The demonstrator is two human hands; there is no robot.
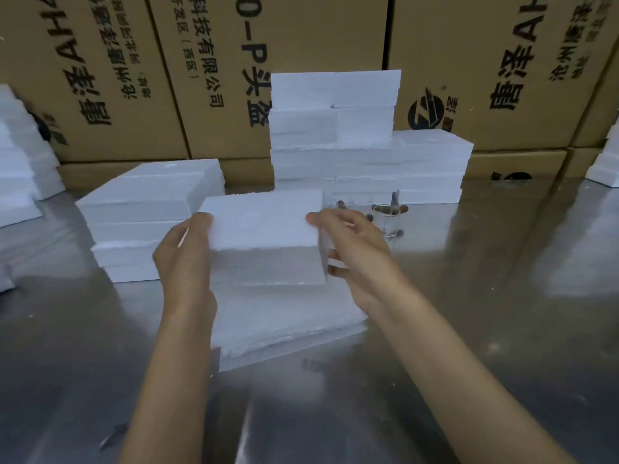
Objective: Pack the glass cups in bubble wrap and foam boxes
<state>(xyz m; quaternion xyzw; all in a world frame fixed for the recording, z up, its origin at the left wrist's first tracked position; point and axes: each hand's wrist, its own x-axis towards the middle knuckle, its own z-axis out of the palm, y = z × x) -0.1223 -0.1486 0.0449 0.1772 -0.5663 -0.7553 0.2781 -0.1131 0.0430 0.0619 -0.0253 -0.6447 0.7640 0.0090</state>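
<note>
A white foam box (264, 239) is held above the metal table (469, 296), between both hands. My left hand (182, 259) grips its left end, thumb on the lid. My right hand (355, 252) grips its right end, thumb on top and fingers curled round the side. Beneath the box lies a stack of bubble wrap sheets (284, 323). A clear glass cup (388, 219) stands just behind my right hand, partly hidden by it.
A low stack of foam boxes (144, 209) stands at the left, a taller stack (365, 142) behind the cup, and more foam pieces at the far left (20, 162) and far right (606, 162). Large cardboard cartons (207, 78) wall off the back.
</note>
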